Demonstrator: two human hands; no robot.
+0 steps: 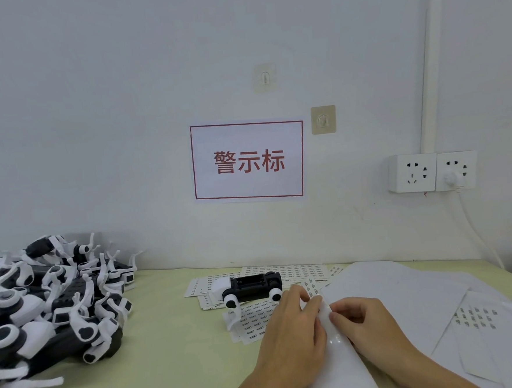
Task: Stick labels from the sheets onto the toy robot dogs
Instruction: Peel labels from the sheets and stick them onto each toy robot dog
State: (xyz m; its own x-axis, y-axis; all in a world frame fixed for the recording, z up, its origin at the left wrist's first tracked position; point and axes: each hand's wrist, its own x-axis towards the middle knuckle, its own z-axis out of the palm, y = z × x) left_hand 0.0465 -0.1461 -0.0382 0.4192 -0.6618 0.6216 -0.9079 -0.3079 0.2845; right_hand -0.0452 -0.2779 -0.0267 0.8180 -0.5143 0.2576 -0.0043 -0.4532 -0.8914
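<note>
On the head view I see my left hand (291,333) and right hand (363,322) both pinching a label strip (336,358) over the table (175,351), one dog (250,286) lying on label sheets (284,272) just beyond, a dog pile (50,302) well left.
</note>
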